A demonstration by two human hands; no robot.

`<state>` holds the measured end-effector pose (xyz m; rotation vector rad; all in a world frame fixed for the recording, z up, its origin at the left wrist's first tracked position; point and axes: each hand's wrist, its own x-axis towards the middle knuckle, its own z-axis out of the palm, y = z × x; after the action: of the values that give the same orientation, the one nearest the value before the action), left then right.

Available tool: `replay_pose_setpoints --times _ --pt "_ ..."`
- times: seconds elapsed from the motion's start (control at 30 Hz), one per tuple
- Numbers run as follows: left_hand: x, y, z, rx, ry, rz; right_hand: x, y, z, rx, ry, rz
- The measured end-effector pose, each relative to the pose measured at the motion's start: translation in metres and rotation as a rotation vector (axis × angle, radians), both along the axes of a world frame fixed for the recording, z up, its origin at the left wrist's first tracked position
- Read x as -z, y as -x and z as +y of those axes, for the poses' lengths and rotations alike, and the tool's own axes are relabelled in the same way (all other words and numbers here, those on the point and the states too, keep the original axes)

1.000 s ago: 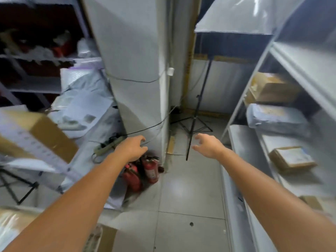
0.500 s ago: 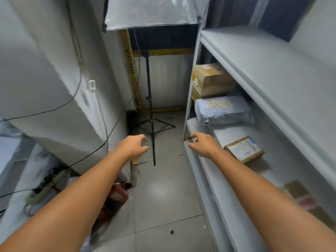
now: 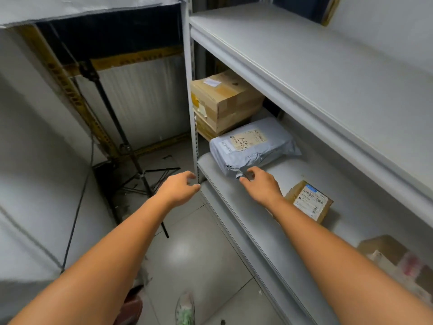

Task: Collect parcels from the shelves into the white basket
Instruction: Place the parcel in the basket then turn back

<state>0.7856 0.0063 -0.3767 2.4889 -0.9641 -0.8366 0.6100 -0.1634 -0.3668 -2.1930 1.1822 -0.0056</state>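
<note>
The shelf (image 3: 230,198) is close now: the right hand (image 3: 261,187) has reached the grey parcel (image 3: 250,146), the left hand (image 3: 178,188) is near; both are half-open and empty, so grasping comes next.

**Grey shelving on the right, parcels on the lower board**

A pale grey upper shelf (image 3: 328,73) runs from the top centre of the frame towards the right edge. Below it the lower shelf (image 3: 269,221) slants from the centre to the lower right, and both are fixed to an upright post (image 3: 191,102).

At the far end of the lower shelf are stacked cardboard boxes (image 3: 225,97). Just in front of them lies a grey mailer bag (image 3: 250,146), label up. Nearer, right of centre, sits a small cardboard box (image 3: 309,200) with a barcode label. A blurred carton (image 3: 384,252) lies at the lower right.

The tiled floor (image 3: 199,254) carries a black tripod stand (image 3: 140,177), left of centre.
</note>
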Motion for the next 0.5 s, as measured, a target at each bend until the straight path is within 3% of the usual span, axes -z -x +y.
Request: replay_pose_setpoints --times 0.27,0.5 --pt "0.031 -0.061 -0.099 -0.004 0.167 0.102 0.039 -0.054 -0.051 0.364 -0.006 -0.12" --pt "0.054 -0.076 -0.16 -0.021 0.273 0.224 0.069 -0.084 -0.083 0.476 -0.064 -0.205"
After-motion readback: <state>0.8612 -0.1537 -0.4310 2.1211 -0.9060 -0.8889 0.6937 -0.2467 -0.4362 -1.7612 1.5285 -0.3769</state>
